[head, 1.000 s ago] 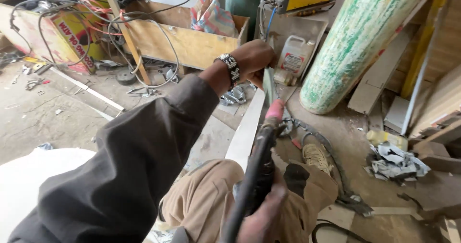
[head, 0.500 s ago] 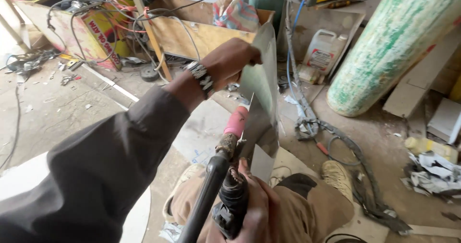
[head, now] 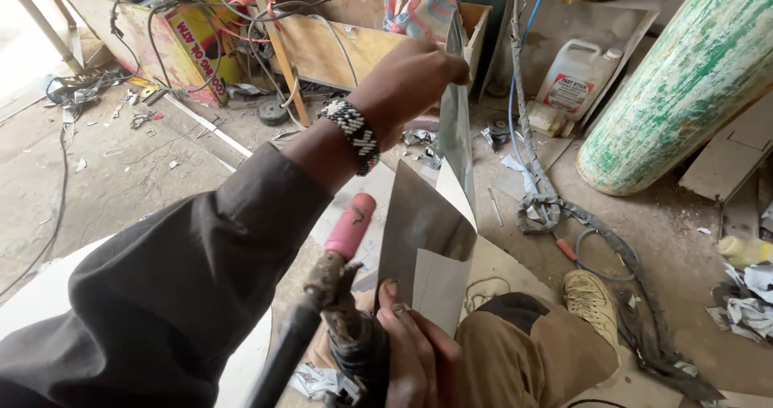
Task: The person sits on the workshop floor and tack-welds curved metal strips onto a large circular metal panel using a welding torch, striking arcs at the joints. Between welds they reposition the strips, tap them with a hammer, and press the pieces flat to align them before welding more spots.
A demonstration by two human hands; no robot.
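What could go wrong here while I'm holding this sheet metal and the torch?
Bare fingers: the left hand pinches the thin metal sheet at its top edge, which might cut. The right hand holds the torch close to the sheet and the knee, so heat or sparks may reach skin or cloth. Hoses on the floor could snag a foot.

Person, head view. Left arm: dark charcoal long sleeve, loosely creased; black-and-white beaded wristband at 12 o'clock of the cuff. Legs: tan trousers, dark patch, possibly a stain. Foot: worn tan boot, 4 o'clock.
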